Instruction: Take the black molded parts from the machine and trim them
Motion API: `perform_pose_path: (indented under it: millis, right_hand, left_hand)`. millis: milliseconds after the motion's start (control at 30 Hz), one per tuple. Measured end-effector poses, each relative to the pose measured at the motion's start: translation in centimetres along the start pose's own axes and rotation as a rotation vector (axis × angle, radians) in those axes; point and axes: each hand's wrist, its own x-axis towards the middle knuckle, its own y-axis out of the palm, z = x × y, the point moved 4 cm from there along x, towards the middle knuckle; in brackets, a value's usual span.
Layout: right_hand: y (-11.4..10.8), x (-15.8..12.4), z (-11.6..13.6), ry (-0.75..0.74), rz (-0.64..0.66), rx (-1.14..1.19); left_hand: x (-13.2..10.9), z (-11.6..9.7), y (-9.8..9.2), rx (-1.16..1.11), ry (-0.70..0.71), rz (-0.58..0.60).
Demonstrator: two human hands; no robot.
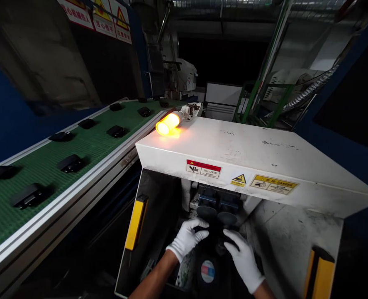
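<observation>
Left hand [188, 237] and right hand [241, 254], white-gloved, curl either side of a dark part [201, 228].
Thumbs and fingers stand apart; shadow hides whether either hand grips it. From the hands, two round discs [206, 212] sit just beyond at twelve o'clock, a round sticker [208, 271] at six, a glowing lamp [167, 124] at eleven, a green belt [96, 146] at ten.

Dark part [214, 235], outline barely discernible
</observation>
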Motion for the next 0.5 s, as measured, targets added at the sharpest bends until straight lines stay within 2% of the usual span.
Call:
perform_pose_path:
  millis: [133, 267, 367, 500]
  right_hand:
    - [-0.8, 4.2, 3.3, 0.086, 0.166, -0.178]
    - [0.6, 7.8, 4.1, 0.187, 0.325, -0.387]
    - [1.5, 7.9, 3.5, 0.236, 0.359, -0.485]
    - [1.5, 6.4, 2.9, 0.288, 0.417, -0.542]
  left_hand:
    - [3.4, -2.2, 0.9, 0.328, -0.037, 0.124]
    - [5.7, -3.0, 2.8, 0.565, -0.108, 0.291]
    - [5.6, -2.9, 3.6, 0.646, -0.121, 0.363]
    - [5.0, -2.8, 4.1, 0.702, -0.143, 0.381]
